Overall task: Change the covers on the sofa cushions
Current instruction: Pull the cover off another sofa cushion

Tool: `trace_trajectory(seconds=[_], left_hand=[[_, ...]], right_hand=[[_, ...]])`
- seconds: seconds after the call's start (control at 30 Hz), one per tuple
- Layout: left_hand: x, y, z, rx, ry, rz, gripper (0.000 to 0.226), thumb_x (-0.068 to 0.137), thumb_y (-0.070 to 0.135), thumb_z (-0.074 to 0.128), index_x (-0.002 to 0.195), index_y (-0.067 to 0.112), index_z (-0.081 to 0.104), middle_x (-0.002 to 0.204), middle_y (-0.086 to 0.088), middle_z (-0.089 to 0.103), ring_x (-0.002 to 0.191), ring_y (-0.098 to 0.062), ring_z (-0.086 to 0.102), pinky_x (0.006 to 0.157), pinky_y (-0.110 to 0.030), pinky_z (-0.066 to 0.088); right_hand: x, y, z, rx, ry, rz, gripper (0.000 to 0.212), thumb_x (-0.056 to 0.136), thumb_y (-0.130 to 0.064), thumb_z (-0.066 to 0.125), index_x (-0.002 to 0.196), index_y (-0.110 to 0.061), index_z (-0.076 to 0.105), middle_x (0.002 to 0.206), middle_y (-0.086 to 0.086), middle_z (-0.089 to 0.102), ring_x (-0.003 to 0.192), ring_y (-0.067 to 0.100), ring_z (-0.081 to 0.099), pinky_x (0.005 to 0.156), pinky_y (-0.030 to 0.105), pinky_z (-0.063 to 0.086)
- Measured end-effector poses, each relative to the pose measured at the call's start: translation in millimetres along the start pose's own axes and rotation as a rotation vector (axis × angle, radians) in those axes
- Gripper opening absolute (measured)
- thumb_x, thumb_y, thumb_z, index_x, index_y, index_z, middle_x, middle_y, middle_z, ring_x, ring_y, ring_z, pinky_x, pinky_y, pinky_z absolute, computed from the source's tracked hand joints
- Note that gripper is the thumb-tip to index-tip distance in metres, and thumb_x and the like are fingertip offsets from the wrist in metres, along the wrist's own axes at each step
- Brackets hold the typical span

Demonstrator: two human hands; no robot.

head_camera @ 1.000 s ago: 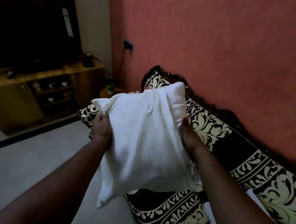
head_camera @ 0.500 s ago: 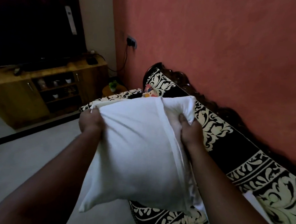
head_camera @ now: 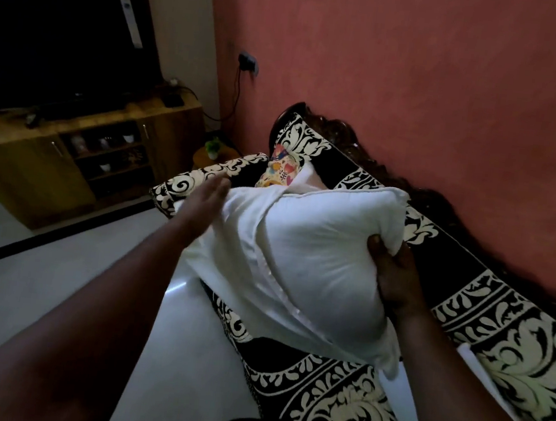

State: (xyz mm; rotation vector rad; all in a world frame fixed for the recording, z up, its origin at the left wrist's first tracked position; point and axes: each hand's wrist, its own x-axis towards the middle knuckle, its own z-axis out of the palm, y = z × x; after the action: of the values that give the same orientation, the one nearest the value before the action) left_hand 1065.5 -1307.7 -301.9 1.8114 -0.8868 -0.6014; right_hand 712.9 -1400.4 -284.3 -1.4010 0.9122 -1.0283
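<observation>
While gripping the right edge of a plump white fabric cushion [head_camera: 316, 259] with the right hand [head_camera: 396, 277] at centre frame, flattening the left hand [head_camera: 207, 196], fingers straight and holding nothing, against the loose white fabric flap [head_camera: 232, 240] hanging at the cushion's left side. Judging the job as partway through: holding one white cushion above the seat, its cover apparently not settled, though unclear whether going on or coming off. Lying at the far end, upper centre, a colourful floral cushion [head_camera: 279, 171] touching another white piece. Spreading across the lower right, a black and cream scroll-patterned sofa [head_camera: 496, 336] against a terracotta wall [head_camera: 420, 88]. Standing at upper left, a wooden cabinet [head_camera: 69, 161] under a dark screen [head_camera: 48, 32]; stretching below it, pale floor [head_camera: 40, 271].
</observation>
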Motion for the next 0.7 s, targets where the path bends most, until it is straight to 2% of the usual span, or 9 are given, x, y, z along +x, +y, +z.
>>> trace_trajectory(seconds=[0.07,0.17,0.23,0.3,0.33,0.43,0.5,0.6,0.7], left_hand=[[-11.4,-0.5,18.3,0.052,-0.136,-0.128,0.051,0.1,0.059,0.047,0.13,0.022,0.064,0.124,-0.003,0.065,0.118,-0.022,0.058,0.103,-0.036,0.046],[-36.8,-7.3,39.6,-0.102,0.033,-0.133,0.03,0.102,0.043,0.054,0.104,0.021,0.074,0.095,0.008,0.074,0.096,-0.011,0.066,0.076,-0.017,0.047],[-45.1,-10.5,46.4,-0.175,0.087,-0.116,0.023,0.103,0.031,0.055,0.091,0.027,0.074,0.078,0.019,0.073,0.077,0.008,0.065,0.062,-0.006,0.044],[-52.3,-7.1,49.4,-0.189,0.077,-0.109,0.021,0.103,0.027,0.055,0.092,0.028,0.074,0.075,0.022,0.072,0.072,0.013,0.062,0.061,-0.004,0.043],[-52.0,-7.0,49.9,-0.179,0.072,-0.108,0.02,0.102,0.027,0.056,0.094,0.026,0.074,0.078,0.019,0.072,0.074,0.01,0.063,0.064,-0.007,0.044],[-42.6,-9.5,44.8,-0.09,0.093,-0.142,0.023,0.101,0.032,0.058,0.106,0.018,0.076,0.095,0.005,0.072,0.09,-0.011,0.063,0.075,-0.021,0.041],[-34.1,-22.2,31.2,0.035,0.156,-0.216,0.03,0.1,0.035,0.057,0.112,0.014,0.075,0.1,-0.003,0.07,0.095,-0.021,0.061,0.078,-0.025,0.04],[-30.9,-45.5,-1.0,0.18,0.27,-0.308,0.036,0.096,0.04,0.056,0.111,0.013,0.075,0.109,-0.014,0.072,0.104,-0.032,0.065,0.086,-0.033,0.048],[-29.5,-61.4,-11.4,0.398,0.226,-0.314,0.036,0.097,0.041,0.053,0.108,0.013,0.074,0.114,-0.018,0.071,0.107,-0.034,0.065,0.087,-0.036,0.048]], right_hand=[[-2.1,-0.5,2.6,-0.045,-0.009,-0.014,0.024,0.096,-0.033,0.064,0.115,-0.021,0.071,0.113,0.003,0.075,0.109,0.018,0.07,0.095,0.038,0.055],[-1.3,-2.6,-4.7,-0.107,-0.089,0.053,0.031,0.092,-0.044,0.068,0.119,-0.028,0.066,0.11,-0.012,0.075,0.109,0.007,0.068,0.095,0.033,0.053],[2.1,-7.6,-16.4,-0.14,-0.249,0.185,0.082,0.062,-0.08,0.074,0.124,-0.029,0.059,0.112,-0.017,0.071,0.109,0.004,0.065,0.091,0.024,0.052],[7.1,-11.9,-16.7,-0.311,-0.327,0.177,0.118,0.039,-0.092,0.073,0.133,-0.023,0.052,0.118,-0.013,0.066,0.107,0.002,0.063,0.087,0.018,0.049],[8.3,-13.5,-10.4,-0.385,-0.296,0.158,0.117,0.04,-0.086,0.079,0.134,-0.021,0.053,0.116,-0.009,0.067,0.103,0.004,0.063,0.085,0.017,0.048],[-3.3,-16.5,23.1,-0.394,-0.094,0.084,0.053,0.065,-0.043,0.094,0.106,-0.022,0.068,0.094,-0.014,0.069,0.085,-0.004,0.066,0.069,0.007,0.047],[-11.6,-7.7,33.5,-0.326,-0.046,0.007,0.027,0.072,-0.028,0.092,0.089,-0.026,0.071,0.086,-0.018,0.071,0.081,-0.007,0.068,0.066,0.006,0.048],[-12.2,-8.6,25.5,-0.22,0.042,-0.045,0.02,0.074,-0.025,0.09,0.084,-0.027,0.073,0.08,-0.017,0.075,0.08,-0.005,0.07,0.071,0.013,0.052],[-5.0,-9.6,12.6,-0.191,0.111,-0.04,0.025,0.073,-0.026,0.091,0.091,-0.02,0.076,0.088,-0.011,0.077,0.087,0.006,0.074,0.081,0.026,0.057]])
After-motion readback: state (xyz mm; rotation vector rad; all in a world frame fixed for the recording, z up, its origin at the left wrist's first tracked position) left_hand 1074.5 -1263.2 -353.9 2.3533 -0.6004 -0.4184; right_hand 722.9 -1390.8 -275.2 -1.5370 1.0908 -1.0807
